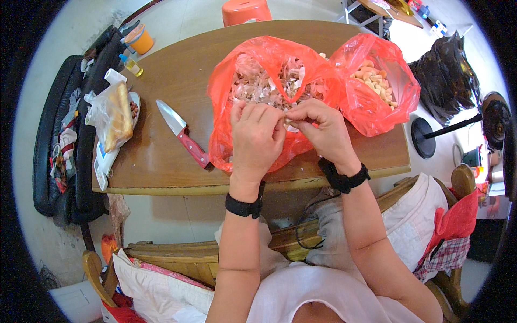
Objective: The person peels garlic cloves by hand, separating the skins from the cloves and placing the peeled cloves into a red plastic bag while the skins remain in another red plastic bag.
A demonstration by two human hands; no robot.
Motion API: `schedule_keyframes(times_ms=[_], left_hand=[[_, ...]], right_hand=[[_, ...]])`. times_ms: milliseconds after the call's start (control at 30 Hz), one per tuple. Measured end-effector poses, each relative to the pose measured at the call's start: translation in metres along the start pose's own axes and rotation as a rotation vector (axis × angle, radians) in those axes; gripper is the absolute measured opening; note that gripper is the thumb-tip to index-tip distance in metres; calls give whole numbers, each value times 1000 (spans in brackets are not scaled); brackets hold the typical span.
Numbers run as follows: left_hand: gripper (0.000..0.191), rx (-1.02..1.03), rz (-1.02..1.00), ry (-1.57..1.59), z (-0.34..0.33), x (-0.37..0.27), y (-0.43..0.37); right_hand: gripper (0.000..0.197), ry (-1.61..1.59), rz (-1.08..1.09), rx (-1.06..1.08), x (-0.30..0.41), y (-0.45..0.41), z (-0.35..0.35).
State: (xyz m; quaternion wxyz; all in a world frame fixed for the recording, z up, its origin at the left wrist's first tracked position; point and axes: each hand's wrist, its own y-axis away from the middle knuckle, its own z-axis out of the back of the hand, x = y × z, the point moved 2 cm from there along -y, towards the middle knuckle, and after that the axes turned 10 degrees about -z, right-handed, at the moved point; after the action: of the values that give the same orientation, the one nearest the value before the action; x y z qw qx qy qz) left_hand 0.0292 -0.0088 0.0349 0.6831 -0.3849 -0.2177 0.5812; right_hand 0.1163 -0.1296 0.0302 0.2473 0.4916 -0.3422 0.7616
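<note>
Both hands meet over the near part of an open red plastic bag [220, 121] filled with dry, papery garlic skins [258, 87]. Between the fingertips of my left hand [258, 133] and my right hand [319, 125] is a small pale piece, probably a garlic clove, mostly hidden by the fingers. My left hand is curled with its back up; my right thumb and forefinger pinch at the piece. A second red plastic bag [363, 121], holding many peeled garlic cloves [377, 82], stands against the first on the right.
A kitchen knife with a red handle [194, 147] lies left of the bags on the wooden table [181, 80]. Bagged bread [117, 117], a plate [136, 101] and a small yellow bottle [133, 66] are at the left edge. A black fan [424, 137] stands beyond the right edge.
</note>
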Motion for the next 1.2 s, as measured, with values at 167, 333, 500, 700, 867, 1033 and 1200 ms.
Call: schedule_keyframes(times_ms=[167,333,500,700,867,1033,1200], left_hand=[[10,-91,215,61,-7,5,6],[9,-52,276,51,-9,8,10],[13,-60,322,104,-6,9,10],[15,-145,219,343,-3,-3,1],[8,-154,379,533,-5,4,8],[5,-200,444,361,-6,9,10],[11,-191,396,354,-3,3,5]], right_hand=[[12,-387,-131,57,-5,-2,-4],[19,-727,-325,88,-13,-1,0],[22,-849,-383,162,-11,-1,-2],[17,-812,-429,145,-18,0,-6],[14,-706,-455,185,-14,2,-6],[18,-1002,-431,305,-20,2,-9],[18,-1104,-463,294,-25,0,-9]])
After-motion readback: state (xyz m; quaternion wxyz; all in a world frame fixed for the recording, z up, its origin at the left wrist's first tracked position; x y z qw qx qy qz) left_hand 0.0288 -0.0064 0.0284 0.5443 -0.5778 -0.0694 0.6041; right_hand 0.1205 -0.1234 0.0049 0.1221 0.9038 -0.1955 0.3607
